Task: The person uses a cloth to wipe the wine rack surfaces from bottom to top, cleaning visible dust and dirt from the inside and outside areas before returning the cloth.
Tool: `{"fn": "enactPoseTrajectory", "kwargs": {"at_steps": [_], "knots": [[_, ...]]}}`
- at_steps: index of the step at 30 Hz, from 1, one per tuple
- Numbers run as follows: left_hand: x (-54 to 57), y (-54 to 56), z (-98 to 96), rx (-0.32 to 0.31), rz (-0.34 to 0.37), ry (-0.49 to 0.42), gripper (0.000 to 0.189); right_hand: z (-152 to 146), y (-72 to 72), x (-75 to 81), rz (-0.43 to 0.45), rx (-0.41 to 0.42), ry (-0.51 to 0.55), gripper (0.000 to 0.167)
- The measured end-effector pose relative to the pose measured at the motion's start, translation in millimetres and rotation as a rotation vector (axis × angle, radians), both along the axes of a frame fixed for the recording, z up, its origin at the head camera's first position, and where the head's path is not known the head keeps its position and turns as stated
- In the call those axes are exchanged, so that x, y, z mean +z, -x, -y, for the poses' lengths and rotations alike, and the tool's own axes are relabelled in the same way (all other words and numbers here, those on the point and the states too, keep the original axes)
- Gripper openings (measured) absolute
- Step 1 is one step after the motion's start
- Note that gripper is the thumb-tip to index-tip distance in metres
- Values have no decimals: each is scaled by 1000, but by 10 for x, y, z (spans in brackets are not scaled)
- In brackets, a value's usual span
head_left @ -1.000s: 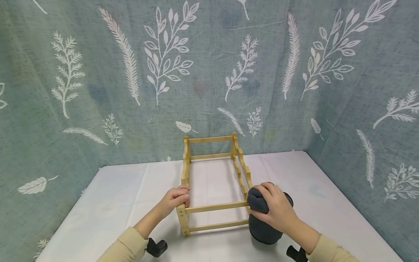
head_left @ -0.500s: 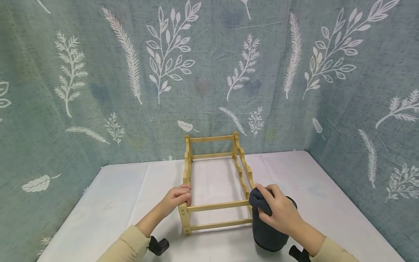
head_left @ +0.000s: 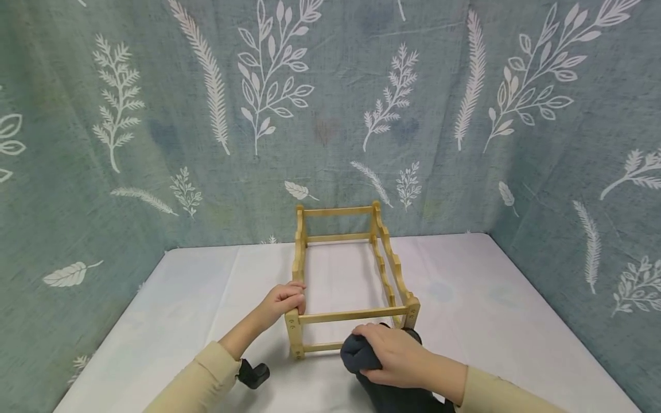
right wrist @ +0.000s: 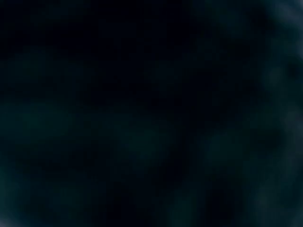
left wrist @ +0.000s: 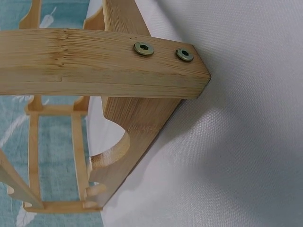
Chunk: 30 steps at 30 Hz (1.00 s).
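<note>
A pale wooden rack [head_left: 356,314] with scalloped side rails stands on the table. My left hand [head_left: 281,301] grips its left side rail near the front corner. My right hand [head_left: 395,355], just before the front right corner, holds a dark blue-grey cloth [head_left: 357,351] by a thick bunched roll. The rest of the cloth hangs below the hand and partly hides the lower front rail. In the left wrist view, the rack's end rail [left wrist: 57,64] shows two bolts at one end. The right wrist view is almost black.
White cloth [head_left: 206,321] covers the table. Blue-green fabric walls [head_left: 330,143] with white leaf prints rise behind and at both sides. A black camera piece [head_left: 253,374] sticks out from my left wrist.
My right hand has brought the cloth left and nearer to me, from beside the rack's front right corner to before it, uncovering that corner. The left hand keeps its grip.
</note>
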State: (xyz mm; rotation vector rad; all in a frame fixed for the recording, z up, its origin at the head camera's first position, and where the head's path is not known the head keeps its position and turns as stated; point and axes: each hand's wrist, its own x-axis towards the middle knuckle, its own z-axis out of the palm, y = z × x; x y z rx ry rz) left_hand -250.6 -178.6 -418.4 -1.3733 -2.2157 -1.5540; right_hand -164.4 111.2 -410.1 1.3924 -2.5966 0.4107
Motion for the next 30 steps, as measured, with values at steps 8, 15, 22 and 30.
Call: {"fn": "enactPoseTrajectory", "kwargs": {"at_steps": [8, 15, 22, 30], "knots": [[9, -4, -2, 8, 32, 12, 31, 501, 212, -246, -63, 7, -213, 53], [18, 0, -2, 8, 42, 18, 31, 755, 249, -375, -211, 72, -195, 52], [16, -13, 15, 22, 46, 22, 31, 680, 133, -405, -180, 75, -229, 64], [24, -18, 9, 14, 38, 18, 31, 655, 90, -398, -258, 127, -272, 63]]}}
